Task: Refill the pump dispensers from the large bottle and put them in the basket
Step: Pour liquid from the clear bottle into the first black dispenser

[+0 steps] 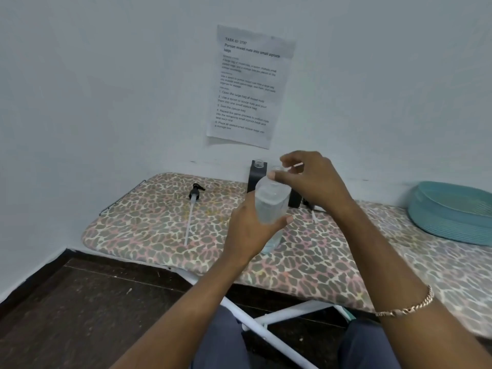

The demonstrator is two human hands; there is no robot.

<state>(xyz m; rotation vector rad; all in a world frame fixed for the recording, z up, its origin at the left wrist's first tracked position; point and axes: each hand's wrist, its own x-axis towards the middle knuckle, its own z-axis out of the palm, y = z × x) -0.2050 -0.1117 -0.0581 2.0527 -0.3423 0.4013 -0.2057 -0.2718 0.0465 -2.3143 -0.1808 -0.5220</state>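
My left hand [247, 233] grips the body of the large clear bottle [271, 201], held tilted above the board with clear liquid inside. My right hand [308, 179] is at the bottle's top, thumb and fingers pinching its small cap [277, 169]. Behind the bottle stands a black dispenser [257, 170] with an open neck. A second black dispenser [295, 199] is mostly hidden behind my right hand. One black pump head with a long tube [194, 198] lies on the board to the left. Another pump's tube [314, 215] shows under my right wrist. The teal basket [450, 211] sits at the far right.
Everything rests on an ironing board with a leopard-print cover [149, 225], its white legs [266, 331] crossing below. A printed sheet [247, 86] is taped to the white wall just behind. Dark floor lies to the left.
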